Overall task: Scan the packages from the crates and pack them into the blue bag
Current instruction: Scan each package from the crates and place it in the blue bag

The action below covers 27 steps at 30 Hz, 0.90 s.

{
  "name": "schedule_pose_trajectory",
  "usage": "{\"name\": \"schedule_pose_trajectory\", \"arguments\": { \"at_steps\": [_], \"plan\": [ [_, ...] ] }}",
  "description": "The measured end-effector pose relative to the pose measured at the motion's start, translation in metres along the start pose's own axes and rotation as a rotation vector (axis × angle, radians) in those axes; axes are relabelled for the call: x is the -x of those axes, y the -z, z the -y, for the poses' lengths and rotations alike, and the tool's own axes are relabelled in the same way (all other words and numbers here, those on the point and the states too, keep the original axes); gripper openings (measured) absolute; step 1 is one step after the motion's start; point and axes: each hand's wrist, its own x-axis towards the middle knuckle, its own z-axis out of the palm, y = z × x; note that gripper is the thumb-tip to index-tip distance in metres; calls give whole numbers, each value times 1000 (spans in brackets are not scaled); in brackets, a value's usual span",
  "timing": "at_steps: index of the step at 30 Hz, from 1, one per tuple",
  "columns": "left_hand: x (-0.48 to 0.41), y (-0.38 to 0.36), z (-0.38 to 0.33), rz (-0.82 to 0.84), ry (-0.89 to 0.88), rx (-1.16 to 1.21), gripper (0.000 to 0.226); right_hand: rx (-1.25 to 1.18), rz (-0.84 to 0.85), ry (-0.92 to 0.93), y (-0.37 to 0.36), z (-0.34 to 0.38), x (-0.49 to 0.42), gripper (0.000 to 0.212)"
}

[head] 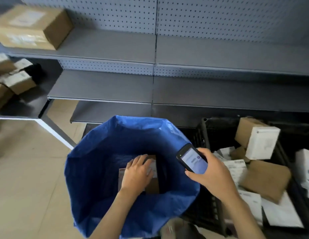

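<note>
View from above, looking down into an open blue bag [98, 169] that stands on the floor [29, 169] in the near centre. A brown package [152, 186] with a white label lies at the bottom of the bag. The left hand [137, 171] reaches down into the bag and rests on top of this package, its fingers [145, 161] fairly straight and slightly spread across the label. Whether their tips curl over the far edge cannot be told.

The right hand [210, 175] hovers over the bag's right rim. It holds a dark handheld scanner [191, 158] with a lit screen, fingers wrapped around its far side and thumb against its near edge.

Just right of the bag sits a black crate [204, 135] piled with more packages, among them a tilted white box [261, 144] and a brown box [266, 178] lying over flat white mailers [281, 214].

Beyond the bag stand grey shelves [107, 44] with pegboard backs. A large cardboard box [33, 26] sits on the far left of the upper shelf, with smaller boxes [17, 81] on a dark ledge below it.
</note>
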Motion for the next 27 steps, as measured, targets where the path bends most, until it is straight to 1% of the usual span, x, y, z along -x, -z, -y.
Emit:
{"name": "schedule_pose_trajectory", "arguments": {
  "at_steps": [4, 7, 10, 12, 14, 18, 23, 27],
  "plan": [
    [-15, 21, -38, -43, -87, 24, 45, 37, -75, -45, 30, -35, 14, 83],
    [-29, 28, -70, -46, -139, 25, 43, -19, -125, -83, 49, -64, 26, 80],
    [-41, 28, -107, -4, -176, 40, 49, -98, -180, -127, 66, -91, 37, 78],
    [-49, 25, -133, 40, -239, 49, 47, -130, -221, -149, 78, -108, 42, 81],
    [-58, 20, -159, 57, -308, 61, 44, -137, -260, -168, 89, -126, 46, 80],
    [-77, 8, -218, 111, -389, 92, 45, -129, -299, -212, 117, -164, 52, 74],
    [-115, -9, -289, 202, -397, 49, 52, -142, -308, -263, 156, -215, 45, 78],
    [-160, -22, -347, 214, -388, 42, 54, -108, -308, -258, 182, -256, 30, 83]
  ]
}}
